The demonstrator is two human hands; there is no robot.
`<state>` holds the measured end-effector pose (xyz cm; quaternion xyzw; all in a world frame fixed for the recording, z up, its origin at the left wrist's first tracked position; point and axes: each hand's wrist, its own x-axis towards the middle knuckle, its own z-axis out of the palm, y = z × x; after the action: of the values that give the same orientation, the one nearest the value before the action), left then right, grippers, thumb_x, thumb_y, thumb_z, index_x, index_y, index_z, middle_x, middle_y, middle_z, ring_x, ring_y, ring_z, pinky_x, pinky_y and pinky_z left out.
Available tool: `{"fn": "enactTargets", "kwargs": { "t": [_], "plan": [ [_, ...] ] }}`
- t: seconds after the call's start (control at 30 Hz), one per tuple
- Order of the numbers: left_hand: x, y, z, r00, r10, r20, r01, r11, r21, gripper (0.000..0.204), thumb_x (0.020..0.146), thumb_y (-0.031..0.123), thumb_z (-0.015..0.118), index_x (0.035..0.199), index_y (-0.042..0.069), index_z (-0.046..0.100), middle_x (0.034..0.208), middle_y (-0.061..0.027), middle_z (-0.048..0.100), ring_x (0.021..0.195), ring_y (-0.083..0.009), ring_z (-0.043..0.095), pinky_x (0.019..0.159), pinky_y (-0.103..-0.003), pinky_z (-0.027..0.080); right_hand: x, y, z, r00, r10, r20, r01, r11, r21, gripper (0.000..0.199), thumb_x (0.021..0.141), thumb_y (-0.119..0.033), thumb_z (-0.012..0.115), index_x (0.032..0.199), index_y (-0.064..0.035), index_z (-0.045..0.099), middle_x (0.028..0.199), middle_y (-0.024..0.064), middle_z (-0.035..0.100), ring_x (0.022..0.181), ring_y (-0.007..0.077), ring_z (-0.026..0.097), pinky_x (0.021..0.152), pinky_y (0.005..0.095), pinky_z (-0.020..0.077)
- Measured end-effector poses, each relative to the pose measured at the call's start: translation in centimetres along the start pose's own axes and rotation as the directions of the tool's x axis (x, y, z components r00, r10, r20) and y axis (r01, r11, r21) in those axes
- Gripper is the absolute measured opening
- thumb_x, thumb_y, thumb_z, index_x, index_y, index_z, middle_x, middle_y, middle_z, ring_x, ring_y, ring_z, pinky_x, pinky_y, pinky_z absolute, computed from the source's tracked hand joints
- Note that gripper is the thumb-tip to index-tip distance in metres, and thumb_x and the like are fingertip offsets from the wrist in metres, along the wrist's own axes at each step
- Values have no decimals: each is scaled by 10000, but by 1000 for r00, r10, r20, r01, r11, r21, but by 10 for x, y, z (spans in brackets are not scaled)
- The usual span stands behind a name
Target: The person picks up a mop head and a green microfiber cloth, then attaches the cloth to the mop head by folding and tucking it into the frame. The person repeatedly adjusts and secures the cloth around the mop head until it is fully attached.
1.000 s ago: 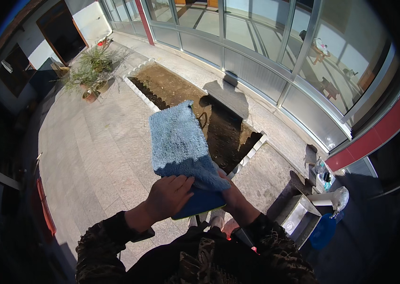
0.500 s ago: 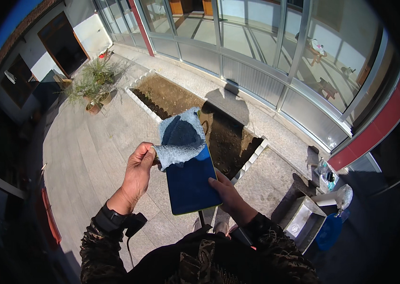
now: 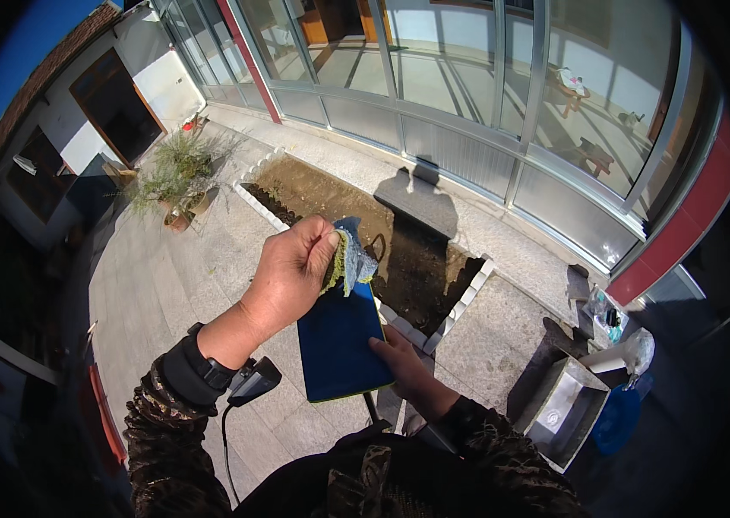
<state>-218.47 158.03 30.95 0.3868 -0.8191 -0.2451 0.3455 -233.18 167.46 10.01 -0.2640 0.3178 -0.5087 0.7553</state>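
Between my hands is a flat, dark blue rectangular plate (image 3: 341,352) with a thin yellow-green edge, tilted towards me. A dark rod shows below its near end. My right hand (image 3: 404,363) grips the plate's right edge, thumb on the blue face and the other fingers mostly hidden beneath. At the plate's far end, my left hand (image 3: 297,272) pinches a bunched blue-grey cloth (image 3: 353,250), whose yellow-green fuzzy side shows beside the fingers. The cloth hangs over the far end; whether it is fastened there I cannot tell.
Beyond the plate lies a soil bed (image 3: 330,190) with a white scalloped border. Potted plants (image 3: 179,173) stand at far left. A stone basin (image 3: 563,410) and a blue tub (image 3: 617,419) are at right. Glass panels (image 3: 451,69) line the back; paving (image 3: 183,268) lies left.
My left hand has moved right and away from me, gathering the cloth, which was spread wider over the plate's far end. More of the blue face shows. My right hand keeps its hold.
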Motion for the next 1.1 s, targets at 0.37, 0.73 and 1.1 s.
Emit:
{"fn": "enactTargets", "kwargs": {
  "t": [0.37, 0.73, 1.1],
  "plan": [
    [-107, -23, 37, 887, 10, 463, -125, 967, 220, 439, 813, 303, 785, 1121, 31, 633, 1103, -141, 614, 1010, -331, 622, 859, -405, 518, 12, 13, -7, 994, -90, -70, 95, 993, 76, 479, 1000, -228, 572, 1417, -37, 434, 1322, 73, 552, 1177, 170, 540, 982, 314, 468],
    [-87, -38, 71, 864, 77, 498, -265, 910, 319, 374, 778, 136, 724, 1106, 19, 589, 1023, -180, 582, 944, -355, 614, 757, -433, 527, 13, 11, 4, 987, -157, -41, 147, 973, -179, 495, 995, -184, 560, 1443, -48, 397, 1393, 84, 503, 1264, 186, 493, 1037, 329, 433],
    [-34, -88, 3, 718, -609, 338, 428, 3, -904, 289, 1057, 172, 429, 1262, -17, 505, 1174, -149, 636, 1026, -285, 661, 916, -415, 561, 5, -5, 8, 996, -26, -85, 16, 994, -108, 406, 973, -175, 580, 1318, 14, 481, 1108, 114, 628, 947, 173, 633, 881, 333, 520]
  ]
}}
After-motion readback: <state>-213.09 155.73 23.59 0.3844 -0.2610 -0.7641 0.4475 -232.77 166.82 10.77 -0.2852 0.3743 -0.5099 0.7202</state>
